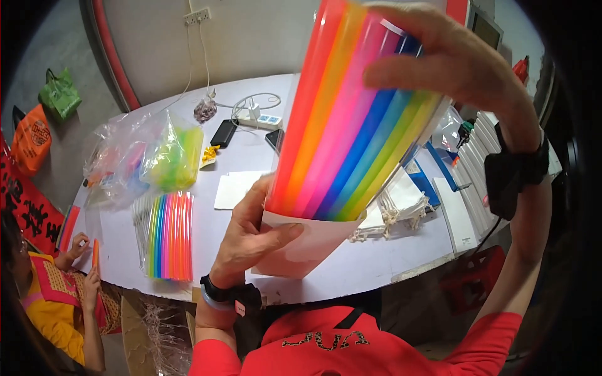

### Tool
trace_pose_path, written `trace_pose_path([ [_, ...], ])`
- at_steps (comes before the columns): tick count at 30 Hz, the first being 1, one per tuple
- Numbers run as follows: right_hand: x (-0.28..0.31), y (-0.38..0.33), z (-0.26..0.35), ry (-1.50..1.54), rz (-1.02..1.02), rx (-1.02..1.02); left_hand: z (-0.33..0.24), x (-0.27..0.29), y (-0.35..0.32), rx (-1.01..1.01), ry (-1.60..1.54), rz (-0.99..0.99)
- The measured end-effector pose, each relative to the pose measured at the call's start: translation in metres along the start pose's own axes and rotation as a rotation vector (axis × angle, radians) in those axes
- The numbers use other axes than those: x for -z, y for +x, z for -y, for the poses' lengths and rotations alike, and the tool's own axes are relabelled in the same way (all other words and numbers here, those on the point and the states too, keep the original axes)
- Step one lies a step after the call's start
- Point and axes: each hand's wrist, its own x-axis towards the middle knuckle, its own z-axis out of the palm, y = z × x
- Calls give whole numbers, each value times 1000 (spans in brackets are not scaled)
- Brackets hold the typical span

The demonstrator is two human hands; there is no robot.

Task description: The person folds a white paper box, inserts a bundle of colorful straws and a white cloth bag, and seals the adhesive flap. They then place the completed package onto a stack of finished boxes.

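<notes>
I hold up a bundle of long rainbow-coloured sticks [351,119] close to the camera, red through pink, blue and green. A white paper sleeve [304,241] wraps its lower end. My left hand [251,229] grips that lower end and the paper. My right hand [458,56] curls over the bundle's upper end, fingers across the blue and pink sticks. Both wrists wear dark bands.
On the grey table [376,263] lie a flat rainbow pack [168,235], clear bags of coloured sticks [147,156], a white card [235,188], a black phone [223,133], a power strip [260,119] and white drawstring pouches [401,203]. Another person [56,294] sits at lower left.
</notes>
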Motion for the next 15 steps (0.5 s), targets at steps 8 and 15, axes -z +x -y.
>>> trace_pose_path([
  [8, -111, 1, -32, -383, 12, 369, -3, 5, -8, 67, -82, -111],
  [15, -112, 20, -42, 235, 301, 75, -4, 4, -16, 5, -45, -174],
])
